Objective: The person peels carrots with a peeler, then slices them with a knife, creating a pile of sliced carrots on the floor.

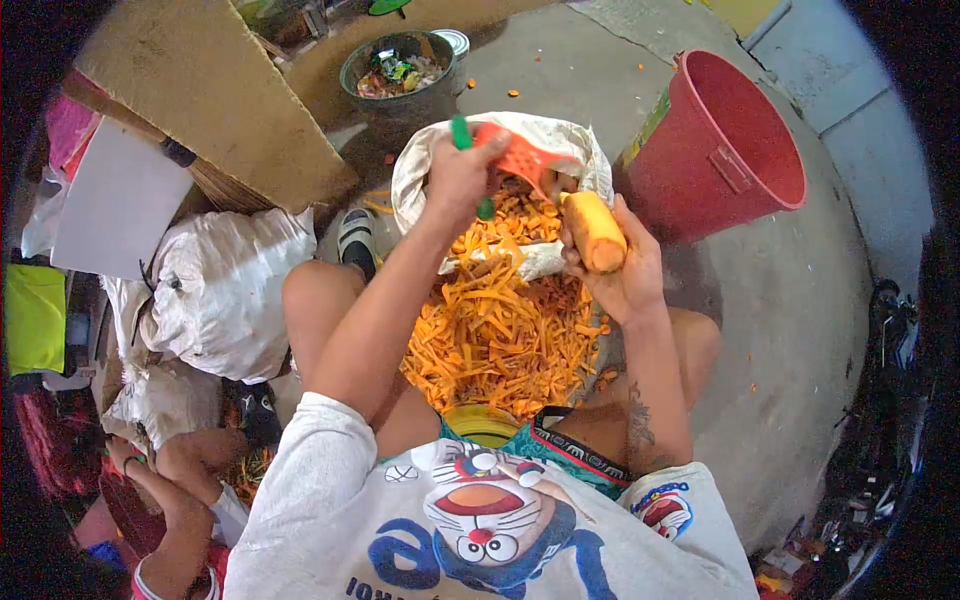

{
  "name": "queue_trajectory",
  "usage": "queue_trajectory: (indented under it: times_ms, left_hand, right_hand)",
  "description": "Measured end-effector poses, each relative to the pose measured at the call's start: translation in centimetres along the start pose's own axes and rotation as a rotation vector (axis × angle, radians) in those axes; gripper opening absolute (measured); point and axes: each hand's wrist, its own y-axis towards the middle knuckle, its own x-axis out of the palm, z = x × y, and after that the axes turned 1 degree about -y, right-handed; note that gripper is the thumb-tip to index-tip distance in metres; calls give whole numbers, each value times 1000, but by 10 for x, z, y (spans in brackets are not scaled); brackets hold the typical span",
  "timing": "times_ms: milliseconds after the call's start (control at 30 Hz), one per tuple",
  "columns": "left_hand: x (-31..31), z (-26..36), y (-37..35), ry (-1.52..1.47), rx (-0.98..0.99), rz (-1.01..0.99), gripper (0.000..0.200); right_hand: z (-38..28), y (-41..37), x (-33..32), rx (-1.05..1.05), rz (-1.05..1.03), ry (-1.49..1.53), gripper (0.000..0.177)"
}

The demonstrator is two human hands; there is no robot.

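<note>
My left hand (462,180) is wrapped round a hand tool (525,155) with green ends and an orange-red part full of holes, blurred by motion; I cannot tell its kind. In my right hand (628,268) lies a thick, peeled carrot (594,232), its cut end facing me. The tool's far edge is close to the carrot's upper end. Beneath both hands an open white sack (415,180) holds orange carrot pieces. Nearer to me, between my legs, a heap of carrot peelings (500,335) rises over a yellow rim (478,428).
A tilted red bin (700,160) stands right of the sack. Beyond it is a dark tub (400,92) of scraps. Cardboard (215,90) and a full white sack (225,295) are on the left. Another person's arm (170,510) shows at lower left.
</note>
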Motion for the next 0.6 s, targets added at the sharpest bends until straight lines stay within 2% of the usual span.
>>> queue_trajectory:
  times_ms: [33, 67, 100, 133, 200, 233, 267, 333, 433, 467, 500, 533, 600]
  left_hand:
    - [18, -3, -13, -113, -3, 33, 22]
    - [18, -8, -21, 72, 66, -27, 23]
    - [23, -9, -26, 129, 295, -124, 23]
    - [26, -9, -30, 184, 522, -217, 23]
    - [15, -6, -16, 180, 340, -132, 21]
    - [6, 4, -9, 139, 168, -98, 19]
    - [1, -5, 4, -29, 123, -27, 17]
    - [4, -6, 5, -135, 40, 136, 12]
    - [29, -13, -26, 83, 200, -24, 17]
    - [34, -3, -39, 179, 378, -199, 21]
    - [36, 7, -40, 210, 373, -200, 19]
    - [33, 12, -40, 242, 366, -201, 18]
    - [22, 6, -14, -77, 197, -74, 14]
  right_hand:
    - [1, -1, 12, 0, 2, 3, 43]
    - [2, -1, 26, -36, 164, 26, 44]
    - [2, -1, 34, -69, 326, 45, 44]
    - [2, -2, 30, -63, 329, 42, 44]
    - [3, -5, 20, -37, 36, 84, 44]
    - [5, -6, 20, -36, 34, 85, 44]
    - [5, -6, 22, -3, 39, 104, 44]
    - [3, -4, 20, 25, 41, 118, 44]
    - [5, -1, 12, -2, 8, 196, 47]
    - [4, -1, 23, -40, 149, 127, 47]
    - [4, -1, 27, -75, 290, 56, 46]
    - [7, -3, 22, -70, 295, 59, 46]
    - [7, -3, 14, -25, 51, 3, 45]
